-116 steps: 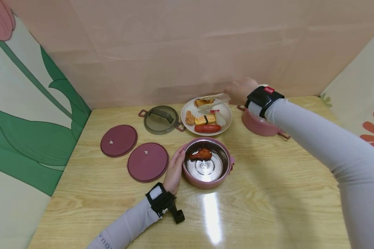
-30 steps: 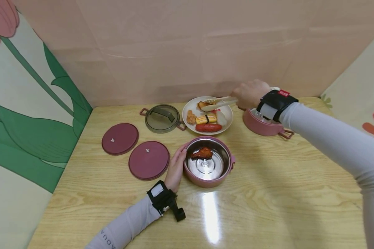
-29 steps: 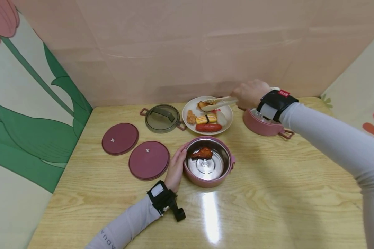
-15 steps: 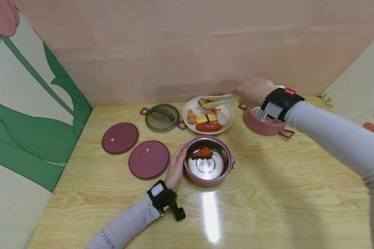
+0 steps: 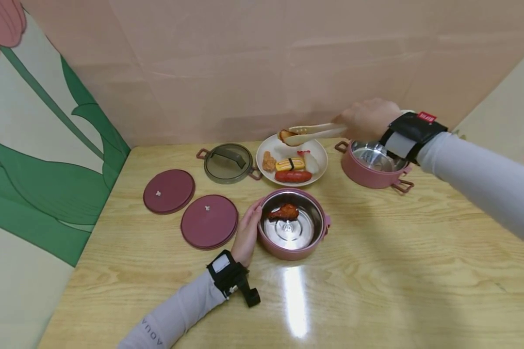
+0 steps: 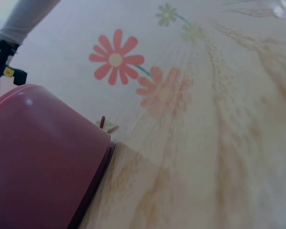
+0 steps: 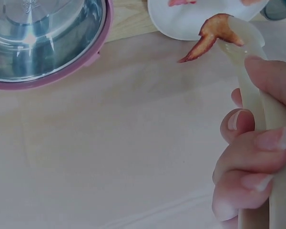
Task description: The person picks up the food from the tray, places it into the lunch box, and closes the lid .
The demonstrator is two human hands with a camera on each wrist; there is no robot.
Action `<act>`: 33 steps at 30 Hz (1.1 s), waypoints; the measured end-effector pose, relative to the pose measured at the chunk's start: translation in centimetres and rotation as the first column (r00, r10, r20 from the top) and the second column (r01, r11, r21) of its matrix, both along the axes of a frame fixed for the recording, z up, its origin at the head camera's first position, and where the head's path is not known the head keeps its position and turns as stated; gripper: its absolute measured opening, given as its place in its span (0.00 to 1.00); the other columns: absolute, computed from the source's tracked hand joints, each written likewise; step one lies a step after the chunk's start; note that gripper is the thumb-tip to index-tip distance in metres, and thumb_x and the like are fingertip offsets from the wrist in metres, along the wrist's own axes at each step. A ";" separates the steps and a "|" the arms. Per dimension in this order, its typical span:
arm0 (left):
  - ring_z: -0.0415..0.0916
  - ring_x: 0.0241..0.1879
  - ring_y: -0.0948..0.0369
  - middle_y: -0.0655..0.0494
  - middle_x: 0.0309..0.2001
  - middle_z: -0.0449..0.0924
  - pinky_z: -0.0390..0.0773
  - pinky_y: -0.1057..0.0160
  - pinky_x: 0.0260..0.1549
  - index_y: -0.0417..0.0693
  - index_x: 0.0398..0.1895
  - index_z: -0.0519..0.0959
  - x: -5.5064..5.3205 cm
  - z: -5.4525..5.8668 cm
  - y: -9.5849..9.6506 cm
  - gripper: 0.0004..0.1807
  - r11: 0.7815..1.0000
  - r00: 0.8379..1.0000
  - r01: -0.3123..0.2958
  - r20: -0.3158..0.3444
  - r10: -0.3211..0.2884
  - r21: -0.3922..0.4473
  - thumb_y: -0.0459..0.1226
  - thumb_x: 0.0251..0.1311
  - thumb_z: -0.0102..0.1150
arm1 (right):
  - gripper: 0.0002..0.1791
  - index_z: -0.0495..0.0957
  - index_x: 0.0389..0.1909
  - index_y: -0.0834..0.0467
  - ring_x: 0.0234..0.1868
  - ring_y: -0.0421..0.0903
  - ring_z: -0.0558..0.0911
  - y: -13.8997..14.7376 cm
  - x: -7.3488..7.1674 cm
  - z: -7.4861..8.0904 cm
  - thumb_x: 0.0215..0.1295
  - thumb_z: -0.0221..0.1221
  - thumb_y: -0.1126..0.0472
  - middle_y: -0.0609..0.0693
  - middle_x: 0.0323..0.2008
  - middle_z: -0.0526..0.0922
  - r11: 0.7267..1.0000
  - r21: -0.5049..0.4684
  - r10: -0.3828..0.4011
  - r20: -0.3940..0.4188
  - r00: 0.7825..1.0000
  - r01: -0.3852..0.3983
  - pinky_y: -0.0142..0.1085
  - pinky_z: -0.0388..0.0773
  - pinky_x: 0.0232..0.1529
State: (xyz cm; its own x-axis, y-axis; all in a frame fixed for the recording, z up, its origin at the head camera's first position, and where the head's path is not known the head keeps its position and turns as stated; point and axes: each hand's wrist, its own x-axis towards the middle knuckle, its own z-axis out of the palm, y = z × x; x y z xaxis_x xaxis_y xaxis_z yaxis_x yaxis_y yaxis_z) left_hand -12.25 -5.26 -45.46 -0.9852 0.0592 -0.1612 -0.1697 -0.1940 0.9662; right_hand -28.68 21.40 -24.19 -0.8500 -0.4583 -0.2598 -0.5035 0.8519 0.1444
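In the head view, my right hand (image 5: 371, 118) grips pale tongs (image 5: 323, 134) above the back of a white plate (image 5: 324, 162). The tongs' tips pinch a brown chicken wing (image 5: 285, 136), whose pointed end sticks out in the right wrist view. On the plate lie a red sausage (image 5: 293, 177), a yellow roll with a black band (image 5: 290, 164), a fried nugget (image 5: 269, 161) and a shrimp (image 5: 311, 162). My left hand (image 5: 246, 233) rests along the left side of a pink steel-lined bowl (image 5: 288, 254), fingers at its rim. Inside lies a chicken drumstick (image 5: 285, 212).
A pink two-handled pot (image 5: 368, 178) with a steel inside stands at right, below my right wrist. Two maroon lids (image 5: 169, 191) lie at left. A glass lid (image 5: 227, 167) with a dark handle sits beside the plate. Behind the table rises a beige wall (image 5: 227, 72).
The tongs and chicken wing have risen from the plate. My right hand has moved up and to the right, uncovering more of the pot. The left hand stays at the bowl.
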 end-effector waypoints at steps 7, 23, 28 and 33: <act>0.51 0.76 0.52 0.47 0.74 0.60 0.50 0.50 0.75 0.45 0.73 0.62 -0.1 0.0 0.0 0.26 1.000 1.000 0.004 0.006 -0.004 0.000 0.45 0.77 0.39 | 0.23 0.77 0.61 0.52 0.31 0.51 0.78 0.4 0.7 1.2 0.65 0.61 0.54 0.57 0.40 0.85 1.000 0.017 0.001 0.029 1.000 -0.001 0.42 0.75 0.22; 0.50 0.76 0.52 0.47 0.74 0.60 0.50 0.49 0.75 0.44 0.73 0.62 -0.2 0.0 -0.1 0.26 1.000 1.000 -0.008 0.011 0.008 0.003 0.44 0.77 0.39 | 0.24 0.77 0.61 0.55 0.40 0.53 0.81 -0.2 0.5 0.9 0.66 0.60 0.52 0.62 0.51 0.83 0.999 0.031 0.018 0.049 0.999 -0.020 0.48 0.80 0.33; 0.51 0.75 0.53 0.48 0.74 0.61 0.51 0.50 0.75 0.46 0.73 0.63 -0.1 0.2 -0.1 0.26 1.000 1.000 -0.012 0.012 0.012 0.001 0.44 0.77 0.39 | 0.25 0.76 0.62 0.56 0.42 0.56 0.82 -0.4 0.4 0.2 0.65 0.60 0.54 0.63 0.50 0.83 0.999 0.015 0.043 0.031 0.999 -0.044 0.52 0.80 0.36; 0.52 0.75 0.53 0.48 0.73 0.61 0.51 0.50 0.75 0.45 0.73 0.62 0.1 0.1 -0.1 0.25 1.000 1.000 -0.009 -0.005 0.009 0.010 0.44 0.77 0.39 | 0.26 0.76 0.61 0.58 0.40 0.55 0.82 -0.6 0.1 -0.4 0.64 0.62 0.52 0.63 0.50 0.83 0.999 0.011 0.048 0.023 0.999 -0.049 0.49 0.80 0.33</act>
